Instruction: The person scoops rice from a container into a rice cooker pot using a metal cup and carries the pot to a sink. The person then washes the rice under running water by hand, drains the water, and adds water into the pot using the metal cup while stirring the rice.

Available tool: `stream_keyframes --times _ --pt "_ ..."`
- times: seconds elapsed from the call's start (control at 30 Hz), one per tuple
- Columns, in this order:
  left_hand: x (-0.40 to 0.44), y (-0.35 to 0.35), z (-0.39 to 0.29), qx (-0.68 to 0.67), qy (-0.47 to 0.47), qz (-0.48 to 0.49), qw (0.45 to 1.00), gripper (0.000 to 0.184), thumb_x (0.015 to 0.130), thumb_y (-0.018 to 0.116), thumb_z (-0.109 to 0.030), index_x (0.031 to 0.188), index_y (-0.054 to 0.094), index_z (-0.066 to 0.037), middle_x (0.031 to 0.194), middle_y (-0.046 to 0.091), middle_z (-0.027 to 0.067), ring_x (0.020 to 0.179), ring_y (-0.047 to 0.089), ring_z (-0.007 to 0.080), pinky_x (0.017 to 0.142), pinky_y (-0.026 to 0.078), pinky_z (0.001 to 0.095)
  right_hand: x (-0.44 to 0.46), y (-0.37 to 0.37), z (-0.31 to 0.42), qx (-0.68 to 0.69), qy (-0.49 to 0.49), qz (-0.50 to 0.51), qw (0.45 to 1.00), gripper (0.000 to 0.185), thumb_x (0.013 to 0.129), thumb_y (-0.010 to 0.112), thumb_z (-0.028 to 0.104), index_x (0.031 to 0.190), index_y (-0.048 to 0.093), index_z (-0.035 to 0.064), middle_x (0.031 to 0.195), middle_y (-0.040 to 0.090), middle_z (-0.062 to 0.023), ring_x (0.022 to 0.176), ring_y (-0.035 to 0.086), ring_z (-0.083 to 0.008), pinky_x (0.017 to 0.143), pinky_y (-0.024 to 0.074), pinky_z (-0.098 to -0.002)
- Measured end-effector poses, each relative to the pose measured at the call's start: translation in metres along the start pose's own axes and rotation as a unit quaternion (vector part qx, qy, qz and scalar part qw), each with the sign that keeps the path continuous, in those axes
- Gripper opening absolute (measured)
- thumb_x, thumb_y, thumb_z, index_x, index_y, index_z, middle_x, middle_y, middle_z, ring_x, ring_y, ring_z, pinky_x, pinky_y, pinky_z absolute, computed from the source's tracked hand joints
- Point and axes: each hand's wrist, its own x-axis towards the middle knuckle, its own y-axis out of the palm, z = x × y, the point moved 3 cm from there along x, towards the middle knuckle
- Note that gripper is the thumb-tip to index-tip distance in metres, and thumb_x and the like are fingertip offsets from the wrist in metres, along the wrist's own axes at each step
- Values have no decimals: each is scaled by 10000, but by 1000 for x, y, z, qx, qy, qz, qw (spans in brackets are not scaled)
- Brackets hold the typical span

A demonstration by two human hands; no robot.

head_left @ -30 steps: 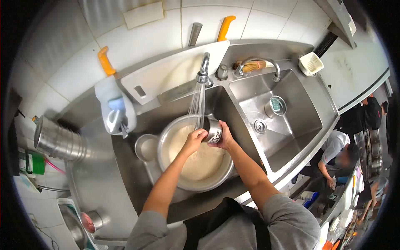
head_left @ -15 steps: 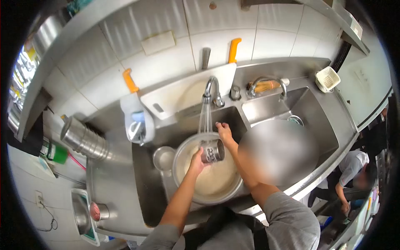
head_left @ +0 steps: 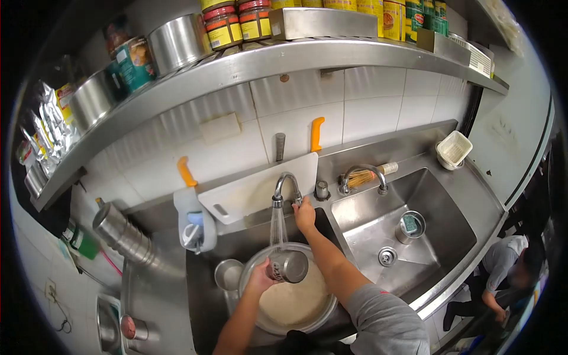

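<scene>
My left hand point(head_left: 259, 278) grips a steel cup point(head_left: 291, 266) with dark marks on its side, tilted over a big round metal pot point(head_left: 246, 307). Pale, cloudy contents point(head_left: 296, 303) fill much of the pot, which stands in the left sink basin point(head_left: 204, 296). Water streams from the left faucet point(head_left: 288, 179) down by the cup and into the pot. At the base of that faucet, my right hand point(head_left: 305, 214) has its fingers closed on the faucet handle point(head_left: 297, 200). A small metal bowl point(head_left: 227, 274) sits left of the pot.
A white cutting board point(head_left: 260, 189) leans behind the faucet, near orange-handled knives point(head_left: 317, 134). The right basin point(head_left: 361, 219) holds a metal can with a green sponge point(head_left: 409, 223). Overhead runs a loaded steel shelf point(head_left: 236, 70). Another person point(head_left: 497, 266) is at the far right.
My right hand has moved from above the pot to the faucet handle. The cup in my left hand has turned, its base more toward me. The view has tilted up, showing the shelf.
</scene>
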Motion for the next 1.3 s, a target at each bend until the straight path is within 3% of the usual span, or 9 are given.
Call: stream_keyframes --times 0.1,0.27,0.4,0.47,0.73,0.87,1.07,1.23,1.3 --pt "-19 -10 32 -220 -16 169 961 477 861 255 -397 1243 272 -112 1286 287 140 1175 259 372 917 198 592 -12 -24 9 0 -158 -54 986 513 666 652 192 1044 368 -8 927 497 -220 838 480 -397 733 395 -419" --pt "-30 -29 79 -377 5 127 917 434 853 254 -353 1237 295 -157 1292 284 125 1176 262 365 918 218 583 -120 -29 -56 113 15 196 974 705 623 667 479 1071 402 3 697 521 -87 581 467 -160 502 403 -277" --pt "-41 -24 84 -323 26 130 937 446 861 256 -377 1223 316 -123 1252 337 132 1139 326 344 900 270 565 -215 -93 14 243 327 424 809 917 602 691 463 1241 222 3 1025 475 -148 903 487 -182 742 426 -287" --pt "-56 11 57 -208 75 146 964 464 866 264 -394 1208 331 -87 1219 379 133 1110 373 319 884 309 539 -218 -120 44 226 1 243 943 1005 578 749 316 1279 105 -6 1221 330 -163 1124 343 -207 925 298 -300" --pt "-179 196 -62 224 373 164 885 428 847 409 -333 1193 317 -98 1136 436 71 1080 399 177 847 352 380 -106 -328 222 275 -258 -180 908 962 527 739 228 1271 179 -12 1290 236 -167 1196 240 -255 976 204 -352" --pt "-157 150 -26 265 257 197 908 353 824 478 -257 1129 384 -106 1101 446 40 1055 403 142 829 351 333 -23 -426 300 116 -315 -399 853 936 517 728 408 1166 313 -124 1119 424 -232 1025 437 -275 865 345 -319" --pt "-120 11 48 296 81 31 951 285 798 513 -207 1056 448 -104 995 505 26 945 485 139 775 382 309 80 -461 346 -222 -80 -357 904 971 438 624 672 1035 453 -75 936 553 -210 899 543 -299 773 417 -338" --pt "-103 -86 71 289 52 -25 956 300 744 560 -237 1002 479 -106 883 528 -3 777 493 105 638 399 267 131 -444 306 -77 -205 -378 900 902 565 675 517 1182 302 -24 1074 468 -261 1033 446 -352 847 376 -395" --pt "-85 -119 76 259 83 -31 962 254 731 558 -223 951 523 -101 809 535 -16 701 481 84 559 383 217 65 -397 292 -3 -296 -404 865 568 688 594 471 943 497 -27 766 550 -81 679 520 -158 654 420 -274"
